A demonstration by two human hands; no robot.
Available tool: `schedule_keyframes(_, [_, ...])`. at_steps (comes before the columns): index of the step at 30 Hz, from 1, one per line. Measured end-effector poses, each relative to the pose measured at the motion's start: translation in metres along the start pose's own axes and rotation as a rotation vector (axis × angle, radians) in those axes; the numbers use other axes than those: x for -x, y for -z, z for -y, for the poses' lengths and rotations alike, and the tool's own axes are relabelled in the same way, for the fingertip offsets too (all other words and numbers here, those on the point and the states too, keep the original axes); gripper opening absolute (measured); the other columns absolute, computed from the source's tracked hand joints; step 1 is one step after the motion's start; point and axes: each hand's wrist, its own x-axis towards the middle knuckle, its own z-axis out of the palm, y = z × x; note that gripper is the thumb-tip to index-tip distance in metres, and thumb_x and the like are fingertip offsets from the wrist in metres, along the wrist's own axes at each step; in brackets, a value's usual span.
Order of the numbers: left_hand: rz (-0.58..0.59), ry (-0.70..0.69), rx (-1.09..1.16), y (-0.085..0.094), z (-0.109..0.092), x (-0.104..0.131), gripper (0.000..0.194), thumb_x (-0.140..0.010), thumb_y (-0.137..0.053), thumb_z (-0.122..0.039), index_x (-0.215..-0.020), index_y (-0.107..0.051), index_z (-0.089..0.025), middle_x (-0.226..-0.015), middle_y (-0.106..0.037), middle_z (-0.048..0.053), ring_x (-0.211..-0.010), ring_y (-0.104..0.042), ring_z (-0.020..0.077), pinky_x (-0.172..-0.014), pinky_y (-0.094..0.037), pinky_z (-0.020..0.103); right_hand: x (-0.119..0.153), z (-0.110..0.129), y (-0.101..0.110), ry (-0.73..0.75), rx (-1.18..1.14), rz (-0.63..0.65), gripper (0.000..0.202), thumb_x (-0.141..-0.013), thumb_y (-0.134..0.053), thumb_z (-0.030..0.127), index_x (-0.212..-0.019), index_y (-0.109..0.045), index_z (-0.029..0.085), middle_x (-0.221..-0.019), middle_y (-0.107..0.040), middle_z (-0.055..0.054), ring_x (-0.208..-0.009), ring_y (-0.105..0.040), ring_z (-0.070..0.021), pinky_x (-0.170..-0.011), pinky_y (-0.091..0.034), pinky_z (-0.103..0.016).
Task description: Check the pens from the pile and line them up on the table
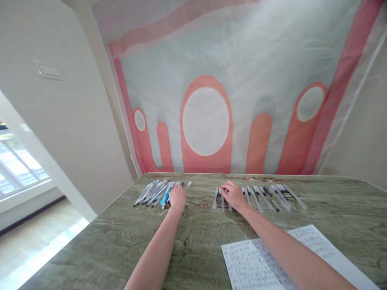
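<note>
On the left part of the wooden table lies a group of pens [150,192], most clear or white with dark tips, some blue. My left hand [177,197] rests over the right end of that group, its fingers curled down among the pens; what they hold, if anything, is hidden. Farther right, a row of clear pens or pen caps [256,197] lies side by side, slanting. My right hand [233,195] is over the left part of this row, thumb and fingertips pinched together near one of the clear pieces. Whatever is between those fingertips is too small to make out.
Sheets of paper with handwriting [250,262] lie near the front right of the table [105,245], partly under my right forearm. Behind the table hangs a pink and grey patterned covering [205,161]. A window [18,161] is at the far left.
</note>
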Motion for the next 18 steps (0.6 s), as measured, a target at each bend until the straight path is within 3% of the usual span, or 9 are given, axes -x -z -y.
schedule_keyframes(4, [-0.006, -0.082, 0.242, -0.006, -0.016, 0.005, 0.023, -0.078, -0.044, -0.023, -0.091, -0.059, -0.011, -0.094, -0.058, 0.015, -0.09, -0.054, 0.0202, -0.077, -0.038, 0.028, -0.001, -0.001, 0.0, -0.028, -0.081, -0.016, 0.022, -0.078, -0.043, 0.028, -0.077, -0.064, 0.019, -0.077, -0.058, -0.004, -0.071, -0.052, -0.0143, -0.07, -0.039, -0.025])
schedule_keyframes(8, [0.133, -0.238, 0.525, -0.017, -0.05, 0.02, 0.024, -0.079, -0.04, -0.019, -0.093, -0.058, -0.013, -0.076, -0.062, 0.006, -0.068, -0.057, 0.0117, -0.062, -0.041, 0.021, -0.006, -0.005, -0.002, -0.129, -0.258, -0.064, 0.031, -0.081, -0.038, 0.035, -0.088, -0.062, 0.017, -0.079, -0.061, -0.005, -0.072, -0.054, -0.0157, -0.069, -0.04, -0.027])
schedule_keyframes(12, [0.164, -0.374, 0.776, -0.023, -0.083, 0.04, 0.023, -0.076, -0.042, -0.019, -0.092, -0.057, -0.013, -0.083, -0.061, 0.006, -0.063, -0.055, 0.0091, -0.059, -0.041, 0.019, -0.012, -0.008, -0.001, -0.282, -0.469, -0.046, 0.041, -0.08, -0.036, 0.046, -0.086, -0.061, 0.014, -0.068, -0.061, -0.004, -0.058, -0.053, -0.0145, -0.057, -0.04, -0.025])
schedule_keyframes(15, [0.179, -0.377, 0.863, -0.022, -0.096, 0.049, 0.022, -0.075, -0.044, -0.02, -0.091, -0.057, -0.013, -0.076, -0.06, 0.005, -0.061, -0.054, 0.0094, -0.059, -0.041, 0.019, -0.015, -0.007, 0.004, -0.314, -0.558, -0.048, 0.043, -0.077, -0.04, 0.05, -0.083, -0.061, 0.013, -0.065, -0.06, -0.004, -0.054, -0.05, -0.0133, -0.053, -0.039, -0.024])
schedule_keyframes(18, [0.27, -0.329, 0.967, -0.018, -0.101, 0.051, 0.022, -0.075, -0.044, -0.025, -0.09, -0.056, -0.013, -0.067, -0.059, 0.003, -0.056, -0.052, 0.0093, -0.053, -0.039, 0.019, -0.016, 0.001, 0.009, -0.3, -0.592, 0.0, 0.045, -0.076, -0.04, 0.05, -0.086, -0.063, 0.013, -0.062, -0.06, -0.003, -0.054, -0.05, -0.0127, -0.052, -0.039, -0.023])
